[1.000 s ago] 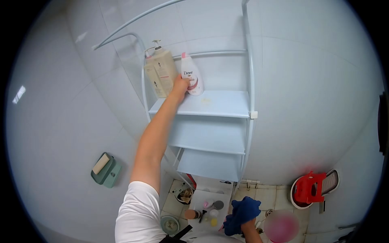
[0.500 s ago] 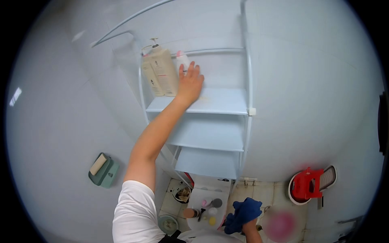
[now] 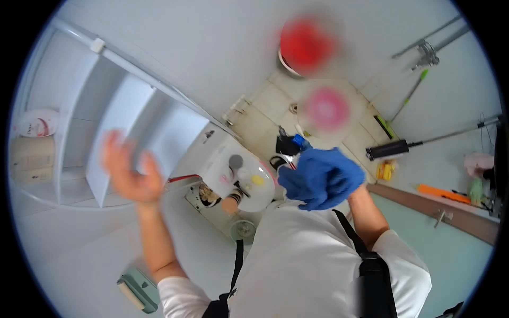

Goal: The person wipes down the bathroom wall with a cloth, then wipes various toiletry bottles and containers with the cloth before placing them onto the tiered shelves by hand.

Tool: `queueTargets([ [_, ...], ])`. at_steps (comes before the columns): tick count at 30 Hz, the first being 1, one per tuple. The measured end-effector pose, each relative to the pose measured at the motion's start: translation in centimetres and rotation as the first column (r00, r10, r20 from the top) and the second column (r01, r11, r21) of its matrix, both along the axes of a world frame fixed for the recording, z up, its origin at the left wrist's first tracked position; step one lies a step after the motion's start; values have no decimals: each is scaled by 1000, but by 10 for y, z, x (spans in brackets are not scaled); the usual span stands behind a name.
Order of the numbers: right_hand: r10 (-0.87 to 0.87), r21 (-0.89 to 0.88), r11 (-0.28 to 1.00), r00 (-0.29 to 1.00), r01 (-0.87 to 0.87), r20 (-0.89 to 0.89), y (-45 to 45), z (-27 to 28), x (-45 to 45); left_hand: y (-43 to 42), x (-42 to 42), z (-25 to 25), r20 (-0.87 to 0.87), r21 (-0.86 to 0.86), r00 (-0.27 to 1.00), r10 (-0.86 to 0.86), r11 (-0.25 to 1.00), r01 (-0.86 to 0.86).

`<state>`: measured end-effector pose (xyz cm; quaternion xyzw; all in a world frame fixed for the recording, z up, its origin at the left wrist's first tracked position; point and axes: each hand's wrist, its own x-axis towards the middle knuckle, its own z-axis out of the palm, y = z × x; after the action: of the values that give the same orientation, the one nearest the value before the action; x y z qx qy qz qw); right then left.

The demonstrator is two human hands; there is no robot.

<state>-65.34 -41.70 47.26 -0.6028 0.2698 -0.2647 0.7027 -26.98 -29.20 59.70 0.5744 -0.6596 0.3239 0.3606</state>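
My left hand (image 3: 132, 172) is raised in front of the shelf rack (image 3: 114, 119), fingers spread, slightly blurred and holding nothing. On the rack's top shelf, at the far left, stand the white Dove bottle (image 3: 40, 123) and beige pump bottles (image 3: 33, 159). A blue cloth (image 3: 321, 179) is bunched in my right hand (image 3: 358, 195), which is mostly hidden behind it. The cloth hangs in front of my chest, right of the white toilet lid (image 3: 254, 197), where several small items lie, among them a grey round one (image 3: 236, 161) and a yellow one (image 3: 257, 180).
A green soap holder (image 3: 142, 289) is on the wall at lower left. Ahead on the floor are a blurred red stool (image 3: 306, 45) and a pink basin (image 3: 327, 108). A long-handled brush (image 3: 388, 150) and a ledge (image 3: 435, 208) with bottles are at right.
My left hand has left the Dove bottle and come back open. The view has turned right and down, so the rack now appears at the left. The blue cloth remains in my right hand.
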Motion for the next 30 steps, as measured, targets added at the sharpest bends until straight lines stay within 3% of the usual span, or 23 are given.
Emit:
queueTargets([
  [1, -108, 52, 993, 994, 109, -29, 2, -6, -22, 3, -24, -41, -144, 98, 983, -114, 987, 129],
  [3, -326, 126, 933, 941, 336, -95, 7, -21, -71, -2, -75, -125, -443, 344, 896, -36, 916, 207],
  [4, -418, 148, 888, 899, 435, -130, 9, -29, -95, -5, -100, -166, -703, 382, 708, 65, 874, 300],
  [5, -496, 156, 840, 852, 520, -166, 11, -39, -120, -4, -124, -213, -819, 457, 521, 239, 821, 342],
  [7, -605, 155, 746, 757, 647, -246, 16, -58, -162, 0, -163, -292, -820, 542, 454, 349, 729, 419],
  [10, -687, 144, 624, 627, 768, -367, 14, -100, -210, -5, -216, -335, -805, 594, 425, 414, 579, 559],
  [12, -689, 131, 578, 568, 806, -450, 4, -137, -230, -12, -241, -374, -762, 632, 388, 518, 463, 622],
  [15, -639, 106, 569, 519, 816, -568, -27, -218, -252, -23, -265, -490, -705, 599, 213, 676, 407, 690],
  [19, -551, 64, 612, 483, 789, -680, -68, -347, -276, -67, -285, -654, -463, 822, 427, 777, 196, 535],
  [23, -462, 21, 686, 457, 728, -760, -77, -457, -296, -111, -308, -822, -307, 909, 613, 728, 34, 415],
  [27, -344, -41, 821, 436, 569, -832, -73, -525, -312, -171, -349, -956, -367, 914, 663, 652, 120, 388],
  [30, -263, -122, 922, 362, 369, -894, -88, -539, -303, -197, -386, -1029, -324, 941, 708, 628, 290, 174],
])
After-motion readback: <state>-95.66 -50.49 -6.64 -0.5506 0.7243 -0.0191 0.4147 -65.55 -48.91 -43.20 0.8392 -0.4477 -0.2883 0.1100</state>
